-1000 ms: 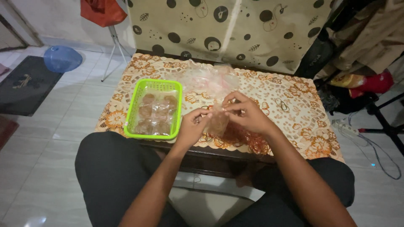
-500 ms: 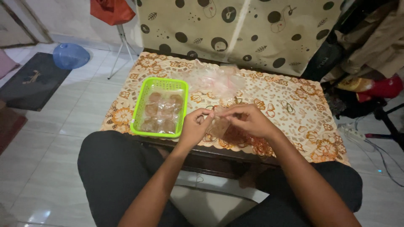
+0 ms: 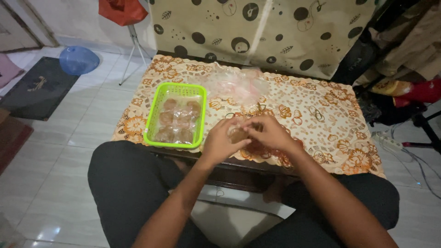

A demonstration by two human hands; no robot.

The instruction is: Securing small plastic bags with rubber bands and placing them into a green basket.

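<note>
Sitting left of centre, on the near-left part of the low table [image 3: 321, 133] with its orange-flowered cloth, is a green plastic basket [image 3: 175, 115]; it holds brown round pieces wrapped in clear plastic [image 3: 178, 120], lying in one layer. A heap of clear plastic bags [image 3: 236, 85] lies just beyond, at upper centre. At centre frame, the left hand [image 3: 219, 144] and right hand [image 3: 270, 134] meet over the table's near edge. Fingers of both curl inward, pinching a small brown piece in clear wrap [image 3: 239, 134] between them. Exact fingertip contact: cannot tell, partly hidden.
</note>
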